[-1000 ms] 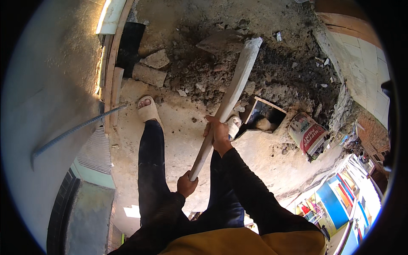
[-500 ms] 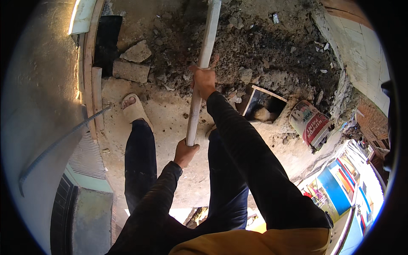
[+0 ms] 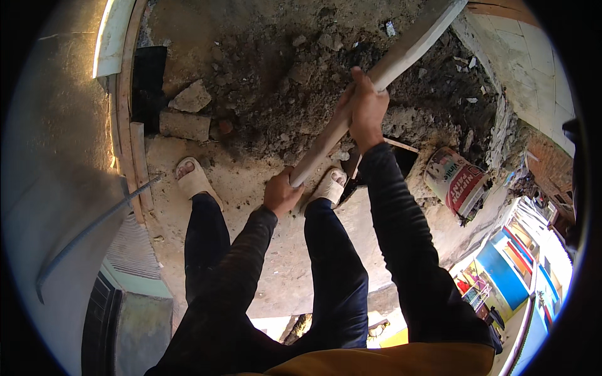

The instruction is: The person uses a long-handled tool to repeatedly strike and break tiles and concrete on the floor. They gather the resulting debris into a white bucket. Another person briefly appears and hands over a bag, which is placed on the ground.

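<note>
A long pale wooden pole (image 3: pixel 329 142) slants from my left hand up to the right, its far end running out of the top edge of the picture. Around its near end my left hand (image 3: pixel 282 193) is closed. Farther along, my right hand (image 3: pixel 367 114) wraps the pole, thumb lying along the wood. Beneath it spreads dark, loose soil with rubble (image 3: pixel 276 94). Whatever the pole's far end carries, if anything, is out of view.
Concrete chunks (image 3: pixel 190 96) lie at the far left by a wooden edge board. My feet in pale sandals (image 3: pixel 194 178) stand on the concrete. A square-framed box (image 3: pixel 401 156) and a dirty paint bucket (image 3: pixel 456 183) are to the right. A bent metal bar (image 3: pixel 94 232) sticks out left.
The pole has swung from nearly upright in the picture to a slant toward the upper right. My right hand has moved right with it; my left hand is slightly farther forward.
</note>
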Demonstrator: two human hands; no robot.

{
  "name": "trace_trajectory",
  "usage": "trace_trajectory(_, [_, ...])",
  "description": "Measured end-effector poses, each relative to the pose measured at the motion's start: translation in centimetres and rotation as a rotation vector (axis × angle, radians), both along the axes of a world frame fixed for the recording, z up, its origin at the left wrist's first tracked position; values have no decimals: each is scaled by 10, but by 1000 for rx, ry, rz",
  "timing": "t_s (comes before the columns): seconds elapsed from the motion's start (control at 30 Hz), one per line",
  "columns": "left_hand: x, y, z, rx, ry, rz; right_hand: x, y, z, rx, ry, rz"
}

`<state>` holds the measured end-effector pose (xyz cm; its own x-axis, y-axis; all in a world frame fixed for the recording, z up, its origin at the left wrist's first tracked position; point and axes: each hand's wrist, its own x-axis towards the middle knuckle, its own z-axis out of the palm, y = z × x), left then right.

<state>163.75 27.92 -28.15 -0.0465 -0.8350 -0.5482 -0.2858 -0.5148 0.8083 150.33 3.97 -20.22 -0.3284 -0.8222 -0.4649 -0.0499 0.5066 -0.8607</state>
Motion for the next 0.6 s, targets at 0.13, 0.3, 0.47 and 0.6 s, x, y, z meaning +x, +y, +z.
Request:
trace_trajectory(0.13, [22, 0, -9, 422, 111, -57, 25, 4, -90, 424, 82, -62])
trace_trajectory(0.3, [4, 109, 75, 611, 190, 115, 28, 81, -96, 500, 7, 145])
trace_trajectory(0.47, [31, 224, 167, 628, -4, 40, 51, 195, -2, 790, -167, 15])
trace_trajectory(0.6, [41, 234, 184, 536, -83, -41, 48, 214, 51, 696, -214, -85])
